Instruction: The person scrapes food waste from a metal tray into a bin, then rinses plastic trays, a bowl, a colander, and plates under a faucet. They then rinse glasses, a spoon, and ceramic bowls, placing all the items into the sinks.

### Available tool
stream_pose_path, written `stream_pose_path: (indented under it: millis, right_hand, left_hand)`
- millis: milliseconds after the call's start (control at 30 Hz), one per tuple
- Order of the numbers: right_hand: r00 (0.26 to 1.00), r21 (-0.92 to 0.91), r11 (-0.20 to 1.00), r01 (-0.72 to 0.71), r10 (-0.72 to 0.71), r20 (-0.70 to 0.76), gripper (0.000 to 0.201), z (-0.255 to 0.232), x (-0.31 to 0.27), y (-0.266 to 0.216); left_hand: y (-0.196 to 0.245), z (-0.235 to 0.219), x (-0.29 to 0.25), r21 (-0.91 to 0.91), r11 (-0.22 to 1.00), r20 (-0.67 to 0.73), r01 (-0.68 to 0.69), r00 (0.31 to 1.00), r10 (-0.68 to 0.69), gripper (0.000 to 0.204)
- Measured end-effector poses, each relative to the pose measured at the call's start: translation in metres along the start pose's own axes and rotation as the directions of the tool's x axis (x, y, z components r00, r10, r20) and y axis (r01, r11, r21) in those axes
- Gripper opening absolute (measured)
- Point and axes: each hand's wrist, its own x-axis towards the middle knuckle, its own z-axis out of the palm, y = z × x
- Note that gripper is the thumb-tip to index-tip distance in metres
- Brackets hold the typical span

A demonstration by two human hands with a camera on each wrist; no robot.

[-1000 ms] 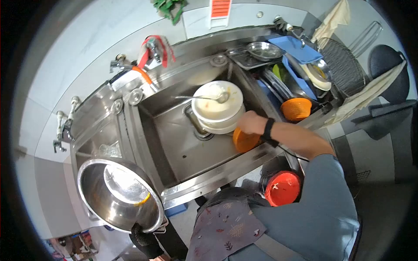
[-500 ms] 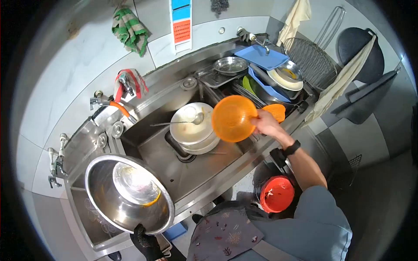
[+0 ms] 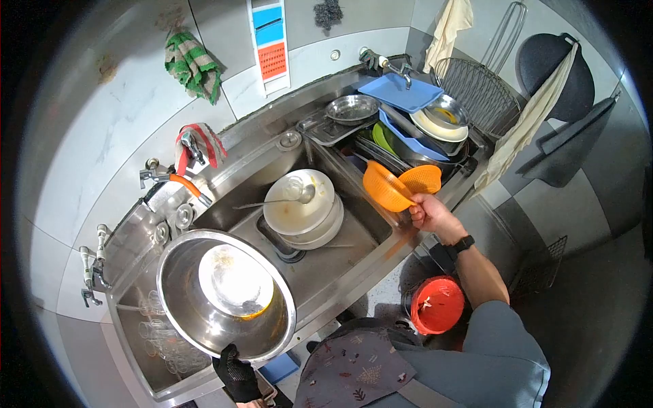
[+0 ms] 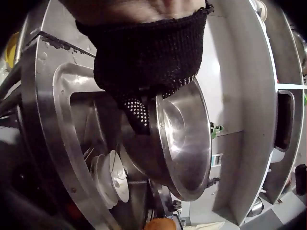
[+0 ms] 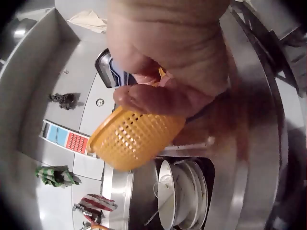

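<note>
The left hand (image 3: 237, 375), in a black dotted glove, grips the near rim of a large steel bowl (image 3: 173, 292) tilted over the left basin; in the left wrist view the gloved fingers (image 4: 136, 112) hook over the rim of the bowl (image 4: 194, 158). Bare, the right hand (image 3: 432, 216) pinches the rim of an orange perforated basket (image 3: 385, 188), held tilted beside a second orange basket (image 3: 422, 179) at the rack. The right wrist view has the thumb (image 5: 153, 99) against the rim of the held basket (image 5: 136, 139).
White bowls (image 3: 299, 204) with a spoon (image 3: 306, 194) stand stacked in the middle basin. Glasses (image 3: 166, 340) lie in the left basin. Blue trays (image 3: 400, 92), pans and plates crowd the right side. A red bucket (image 3: 437, 306) stands below the counter; orange-tipped tap (image 3: 187, 183) at the back.
The right hand has carried the orange basket up from the middle basin, then right to the other orange basket. The steel bowl has shifted slightly right in the head view, which has also moved.
</note>
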Motion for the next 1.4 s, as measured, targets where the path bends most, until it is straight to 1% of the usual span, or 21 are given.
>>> stream_pose_path:
  millis: [67,300,367,433,500,667,767,800,833,900,967,1033,1100,1133,1167,1200,1233,1267,1333,1367,1400]
  right_hand:
    - [0.997,-0.054,0.998,0.018,-0.022,-0.07,0.03,0.009,0.001,0.003]
    - [0.999,-0.119,0.992,-0.052,0.052,0.001,0.033,0.004,0.008,-0.01]
    - [0.999,-0.054,0.998,-0.01,0.012,0.035,0.034,0.007,0.006,-0.01]
    - [0.999,-0.023,0.999,-0.027,0.028,0.026,0.034,0.009,0.01,-0.009]
    - [0.999,0.091,0.995,-0.034,0.033,0.008,0.034,0.007,0.007,-0.006]
    - [0.994,0.04,0.999,-0.017,0.022,-0.106,0.034,0.006,0.006,0.005]
    - [0.808,-0.771,0.602,0.208,-0.55,-0.211,0.026,0.011,0.005,0.012]
    - [0.633,-0.924,0.298,0.239,-0.77,-0.084,0.025,0.008,0.011,0.02]
    - [0.629,-0.924,0.302,0.236,-0.772,-0.092,0.025,0.002,0.014,0.025]
    - [0.319,-0.91,-0.339,0.239,-0.858,0.403,0.025,0.019,0.007,0.036]
    - [0.423,-0.938,-0.318,0.134,-0.838,0.345,0.025,0.026,0.004,0.04]
    - [0.386,-0.923,-0.352,0.157,-0.838,0.386,0.023,0.023,0.016,0.045]
    - [0.395,-0.902,-0.413,0.125,-0.813,0.427,0.026,0.022,0.021,0.046]
    - [0.44,-0.904,-0.409,0.125,-0.793,0.42,0.029,0.022,0.022,0.046]
    - [0.483,-0.906,-0.404,0.128,-0.772,0.413,0.031,0.024,0.024,0.047]
    - [0.552,-0.921,-0.375,0.102,-0.749,0.366,0.035,0.028,0.02,0.044]
    - [0.552,-0.923,-0.37,0.102,-0.751,0.362,0.035,0.027,0.02,0.042]
    - [0.456,-0.898,-0.424,0.121,-0.779,0.429,0.034,0.026,0.021,0.042]
    - [0.365,-0.862,-0.478,0.168,-0.782,0.505,0.034,0.04,0.021,0.043]
    - [0.309,-0.83,-0.494,0.26,-0.772,0.556,0.033,0.047,0.014,0.045]
    - [0.244,-0.792,-0.506,0.342,-0.766,0.595,0.032,0.058,0.004,0.044]
  left_hand:
    - [0.011,0.003,-0.001,-0.301,0.92,-0.011,0.252,0.964,-0.267,0.02]
    - [0.022,0.005,-0.003,-0.426,0.858,0.05,0.288,0.954,-0.295,0.023]
    - [-0.001,-0.007,-0.005,0.328,0.915,0.144,-0.236,0.97,0.198,0.023]
    - [-0.003,-0.005,-0.005,0.156,0.977,0.07,-0.143,0.989,0.133,0.027]
    - [0.027,0.01,-0.004,-0.444,0.846,0.028,0.294,0.949,-0.315,0.035]
    - [-0.006,0.0,-0.005,-0.256,0.951,-0.013,0.172,0.983,-0.181,0.041]
    - [-0.005,0.003,-0.001,-0.355,0.911,-0.003,0.21,0.974,-0.226,0.038]
    - [-0.006,0.005,0.001,-0.43,0.862,0.007,0.268,0.956,-0.294,0.038]
    - [-0.009,0.007,0.003,-0.501,0.803,0.025,0.323,0.933,-0.359,0.037]
    - [-0.03,0.005,0.003,-0.266,0.953,-0.001,0.148,0.988,-0.153,0.036]
    - [-0.025,0.015,0.008,-0.029,0.997,0.029,-0.069,0.997,0.069,0.034]
    - [0.009,0.023,0.007,-0.621,0.711,0.081,0.329,0.93,-0.359,0.027]
    - [0.03,0.032,0.0,-0.571,0.745,0.117,0.344,0.933,-0.341,0.023]
    - [0.026,0.029,-0.004,-0.127,0.99,0.068,0.062,0.996,-0.054,0.022]
    - [0.025,0.028,-0.005,0.339,0.899,0.162,-0.276,0.959,0.233,0.022]
    - [0.027,0.033,-0.001,0.338,0.898,0.164,-0.281,0.957,0.238,0.022]
    - [0.03,0.039,0.004,-0.125,0.991,0.124,0.057,0.991,-0.041,0.021]
    - [0.03,0.04,0.005,-0.545,0.751,0.212,0.374,0.927,-0.309,0.02]
    - [0.005,0.041,0.009,-0.101,0.995,0.134,-0.009,0.991,0.022,0.021]
    - [-0.004,0.032,0.008,0.223,0.927,0.217,-0.302,0.942,0.255,0.022]
    - [-0.006,0.024,0.009,0.248,0.923,0.209,-0.294,0.947,0.245,0.022]
